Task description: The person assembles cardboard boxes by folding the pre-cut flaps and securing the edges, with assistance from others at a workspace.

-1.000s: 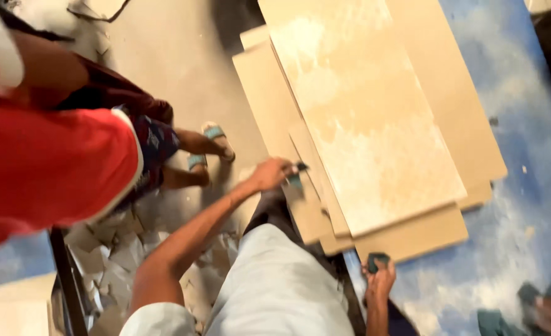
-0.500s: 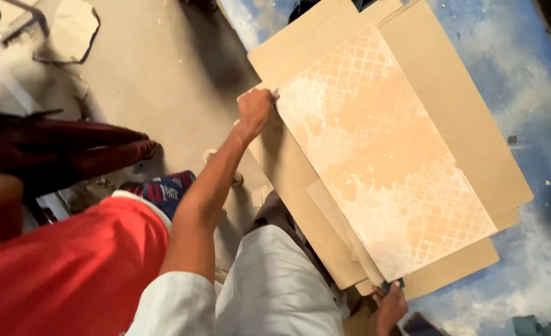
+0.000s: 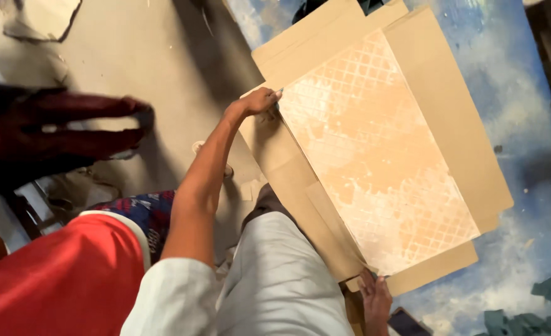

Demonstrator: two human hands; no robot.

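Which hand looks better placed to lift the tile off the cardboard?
Probably the left hand: it grips the far corner of the tile, arm fully stretched. The right hand only rests at the near edge, over the cardboard.

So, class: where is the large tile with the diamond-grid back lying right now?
In the head view the tile lies right of centre on flat cardboard sheets, between the left hand at its far corner and the right hand at its near edge.
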